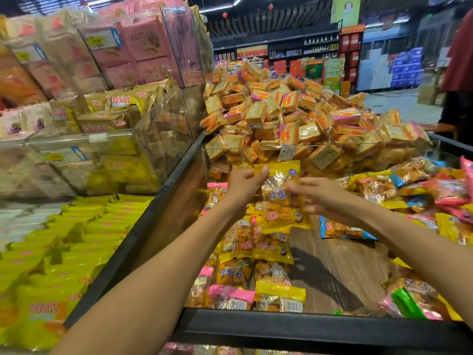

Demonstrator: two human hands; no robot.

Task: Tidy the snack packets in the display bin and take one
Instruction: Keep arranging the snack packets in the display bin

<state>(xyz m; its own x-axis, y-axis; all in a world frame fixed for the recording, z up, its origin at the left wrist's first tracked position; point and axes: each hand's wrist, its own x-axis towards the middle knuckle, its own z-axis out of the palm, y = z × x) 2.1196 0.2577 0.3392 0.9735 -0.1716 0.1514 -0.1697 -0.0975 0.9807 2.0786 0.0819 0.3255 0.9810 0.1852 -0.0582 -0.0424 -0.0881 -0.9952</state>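
My left hand pinches the top left corner of a yellow snack packet, held upright above the display bin. To the packet's right, my right hand is blurred, its fingers spread against the packet's right side. Under the held packet, yellow and pink snack packets lie in rows along the bin's left side. More loose packets in yellow, pink and blue lie heaped at the bin's right. A strip of the bin's wooden floor shows bare in the middle.
A heap of small orange cracker packs rises behind a clear divider at the back of the bin. Clear bins of wafer packs stand to the left, with yellow packs below them. A person in dark red stands at the far right.
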